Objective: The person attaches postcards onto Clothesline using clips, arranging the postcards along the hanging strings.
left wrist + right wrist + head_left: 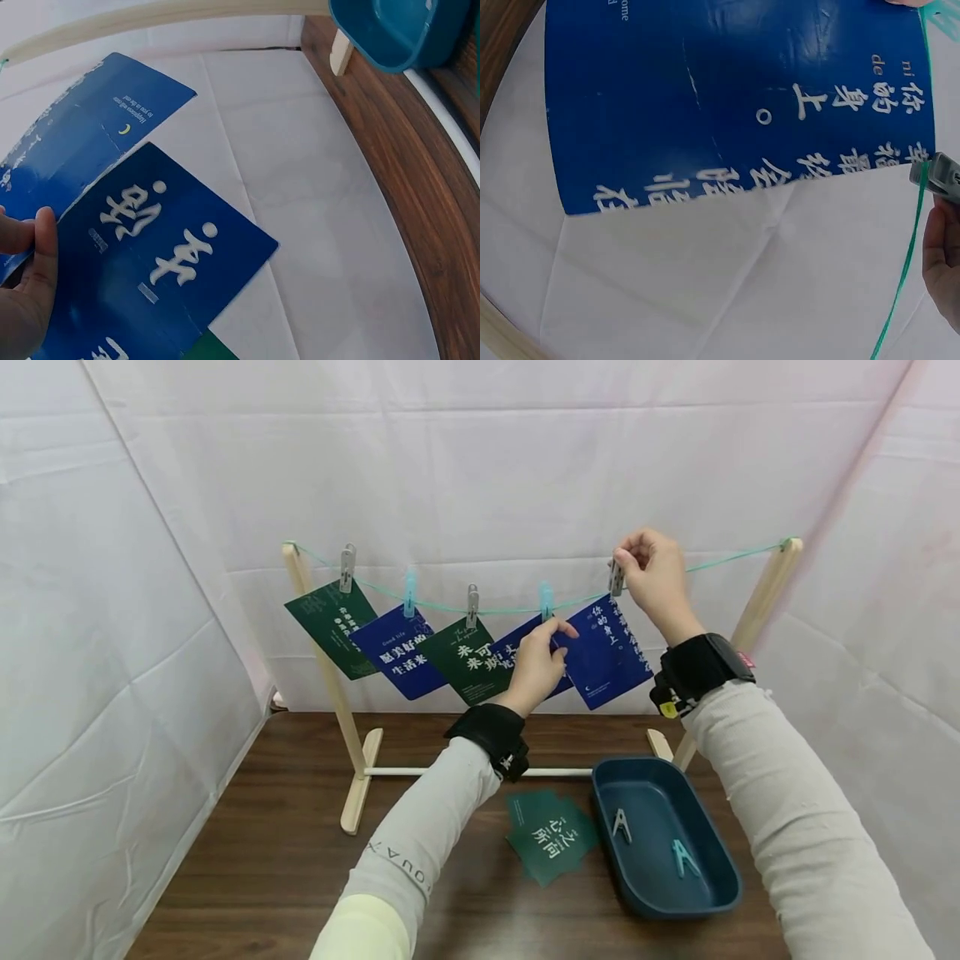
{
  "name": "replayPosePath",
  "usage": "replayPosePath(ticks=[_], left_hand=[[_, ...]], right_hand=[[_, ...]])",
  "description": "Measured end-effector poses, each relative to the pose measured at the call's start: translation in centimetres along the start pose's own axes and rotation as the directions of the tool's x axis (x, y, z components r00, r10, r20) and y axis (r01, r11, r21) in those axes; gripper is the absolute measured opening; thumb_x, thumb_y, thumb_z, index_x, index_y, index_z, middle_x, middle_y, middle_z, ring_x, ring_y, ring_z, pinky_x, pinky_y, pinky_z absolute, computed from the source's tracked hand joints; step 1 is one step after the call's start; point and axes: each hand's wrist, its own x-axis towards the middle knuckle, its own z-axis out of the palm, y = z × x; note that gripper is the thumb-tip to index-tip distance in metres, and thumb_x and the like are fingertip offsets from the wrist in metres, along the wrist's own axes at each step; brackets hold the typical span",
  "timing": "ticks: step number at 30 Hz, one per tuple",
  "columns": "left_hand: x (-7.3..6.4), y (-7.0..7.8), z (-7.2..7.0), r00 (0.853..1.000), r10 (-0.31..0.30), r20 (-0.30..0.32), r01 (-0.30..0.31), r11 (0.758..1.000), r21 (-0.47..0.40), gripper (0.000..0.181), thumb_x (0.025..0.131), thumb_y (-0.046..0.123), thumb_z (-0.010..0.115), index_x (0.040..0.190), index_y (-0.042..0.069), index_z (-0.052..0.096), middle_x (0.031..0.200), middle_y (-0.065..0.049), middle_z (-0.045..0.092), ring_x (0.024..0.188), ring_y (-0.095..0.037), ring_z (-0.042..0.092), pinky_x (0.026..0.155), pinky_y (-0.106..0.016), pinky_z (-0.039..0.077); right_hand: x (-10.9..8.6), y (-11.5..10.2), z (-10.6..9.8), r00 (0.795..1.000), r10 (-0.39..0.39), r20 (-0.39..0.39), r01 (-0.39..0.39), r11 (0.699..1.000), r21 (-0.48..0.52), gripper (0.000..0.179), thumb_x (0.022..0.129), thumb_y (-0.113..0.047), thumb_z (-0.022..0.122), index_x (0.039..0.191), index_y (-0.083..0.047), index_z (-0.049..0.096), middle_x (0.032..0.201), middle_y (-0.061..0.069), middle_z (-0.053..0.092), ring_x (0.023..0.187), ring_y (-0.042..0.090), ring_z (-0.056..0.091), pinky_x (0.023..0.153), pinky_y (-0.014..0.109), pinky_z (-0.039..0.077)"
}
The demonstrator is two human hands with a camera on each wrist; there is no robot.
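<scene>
My right hand (656, 578) pinches a grey clothespin (617, 578) at the green line. Below it is a blue card (603, 652) with white characters, hanging tilted. In the right wrist view the clothespin (939, 178) sits at this card's corner, against the line (904, 277). My left hand (536, 667) has thumb and index finger at the card's left edge and appears to pinch it. In the left wrist view those fingers (45, 240) meet the card's edge, beside another blue card (169, 247). That neighbour hangs from a light-blue clothespin (546, 600), partly behind my left hand.
Further left, a green card (467, 656), a blue card (401, 652) and another green card (333, 627) hang from clothespins. Wooden posts (330, 677) hold the line. On the table lie green cards (551, 839) beside a dark blue tray (667, 906) containing two clothespins (684, 858).
</scene>
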Motion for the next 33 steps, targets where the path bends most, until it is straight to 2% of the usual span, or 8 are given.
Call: replayPosePath(ticks=[3, 6, 13, 16, 20, 24, 27, 33], left_hand=[[0.2, 0.2, 0.0, 1.0, 0.001, -0.01, -0.001, 1.0, 0.003, 0.022, 0.091, -0.006, 0.054, 0.107, 0.008, 0.06, 0.121, -0.011, 0.061, 0.047, -0.01, 0.032, 0.052, -0.018, 0.029], [0.2, 0.4, 0.1, 1.0, -0.002, -0.022, 0.002, 1.0, 0.012, 0.022, 0.091, -0.005, 0.054, 0.107, 0.008, 0.06, 0.121, -0.01, 0.061, 0.047, -0.01, 0.031, 0.051, -0.018, 0.028], [0.2, 0.6, 0.2, 0.999, -0.017, -0.044, 0.018, 1.0, 0.019, 0.022, 0.092, -0.004, 0.053, 0.108, 0.009, 0.061, 0.124, -0.009, 0.06, 0.047, -0.01, 0.031, 0.051, -0.019, 0.028], [0.1, 0.6, 0.3, 0.999, -0.023, -0.049, 0.024, 0.999, 0.024, 0.021, 0.093, -0.004, 0.053, 0.108, 0.008, 0.061, 0.125, -0.01, 0.06, 0.048, -0.011, 0.032, 0.052, -0.019, 0.028], [-0.2, 0.3, 0.3, 0.998, -0.015, -0.06, 0.018, 0.998, 0.061, 0.018, 0.094, 0.0, 0.053, 0.107, 0.009, 0.062, 0.116, -0.011, 0.062, 0.06, -0.012, 0.041, 0.058, -0.019, 0.03], [-0.7, -0.3, 0.1, 0.996, -0.002, -0.086, 0.011, 0.994, 0.106, 0.014, 0.095, 0.008, 0.054, 0.103, 0.011, 0.066, 0.103, -0.01, 0.061, 0.075, -0.017, 0.053, 0.064, -0.02, 0.036], [-1.1, -0.7, 0.0, 0.995, 0.011, -0.098, 0.0, 0.993, 0.118, 0.014, 0.096, 0.012, 0.055, 0.101, 0.011, 0.068, 0.101, -0.009, 0.061, 0.082, -0.018, 0.059, 0.067, -0.02, 0.042], [-2.4, -1.7, -0.3, 0.994, 0.023, -0.105, -0.009, 0.991, 0.137, 0.014, 0.095, 0.013, 0.056, 0.099, 0.01, 0.069, 0.1, -0.008, 0.065, 0.085, -0.018, 0.063, 0.072, -0.022, 0.048]], right_hand=[[0.1, 0.2, 0.3, 1.0, 0.026, 0.011, -0.026, 1.0, -0.003, 0.012, 0.094, -0.005, 0.055, 0.091, 0.006, 0.059, 0.079, 0.012, 0.067, 0.057, -0.007, 0.045, 0.058, 0.012, 0.036], [0.2, 0.3, 0.5, 0.999, 0.031, 0.031, -0.03, 0.999, -0.029, 0.013, 0.094, -0.005, 0.055, 0.091, 0.006, 0.059, 0.081, 0.017, 0.066, 0.057, -0.006, 0.043, 0.057, 0.014, 0.035], [-0.1, 0.2, 0.4, 0.994, 0.047, 0.095, -0.043, 0.998, -0.036, 0.014, 0.095, -0.007, 0.053, 0.094, 0.006, 0.059, 0.07, -0.003, 0.062, 0.057, -0.005, 0.043, 0.057, 0.015, 0.034], [-0.2, 0.2, 0.2, 0.989, 0.052, 0.136, -0.045, 0.998, -0.051, 0.018, 0.097, -0.009, 0.051, 0.097, 0.007, 0.059, 0.076, 0.009, 0.067, 0.059, -0.006, 0.044, 0.059, 0.015, 0.034], [-0.2, 0.3, 0.0, 0.972, 0.059, 0.227, -0.034, 0.993, -0.114, 0.027, 0.099, -0.015, 0.048, 0.107, 0.009, 0.059, 0.099, 0.027, 0.066, 0.068, -0.003, 0.048, 0.064, 0.015, 0.036], [-0.2, 0.4, -0.2, 0.942, 0.067, 0.328, -0.018, 0.988, -0.15, 0.034, 0.1, -0.019, 0.045, 0.116, 0.01, 0.056, 0.108, 0.031, 0.061, 0.082, 0.017, 0.056, 0.068, 0.018, 0.038], [-0.1, 0.5, -0.4, 0.93, 0.064, 0.361, -0.013, 0.99, -0.142, 0.035, 0.101, -0.017, 0.043, 0.118, 0.011, 0.054, 0.109, 0.032, 0.06, 0.094, 0.033, 0.058, 0.074, 0.023, 0.043], [0.0, 0.5, -0.9, 0.926, 0.053, 0.374, -0.002, 0.991, -0.137, 0.036, 0.102, -0.017, 0.041, 0.122, 0.012, 0.052, 0.113, 0.033, 0.058, 0.105, 0.041, 0.056, 0.087, 0.044, 0.044]])
